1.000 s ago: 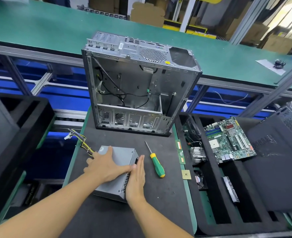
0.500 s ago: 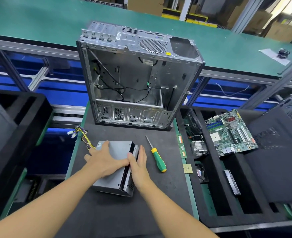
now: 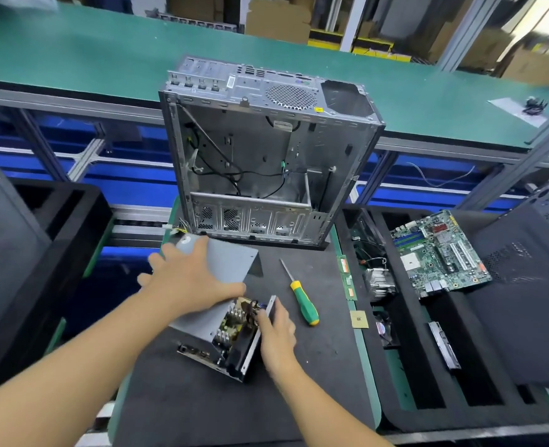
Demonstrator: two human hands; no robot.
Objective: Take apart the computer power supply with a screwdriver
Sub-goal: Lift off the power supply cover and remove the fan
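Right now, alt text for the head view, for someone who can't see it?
The left hand holds the grey cover tilted up off the power supply, baring its circuit board, while the right hand grips its side wall. A screwdriver lies on the mat beside it, before an open case.

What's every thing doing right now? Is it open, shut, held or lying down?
Power supply box: open, insides showing, held by right hand.
Cover: tilted up off it, held by left hand.
Screwdriver: lying on the mat, untouched.
Computer case: upright, side open.
Motherboard: lying in the foam tray.
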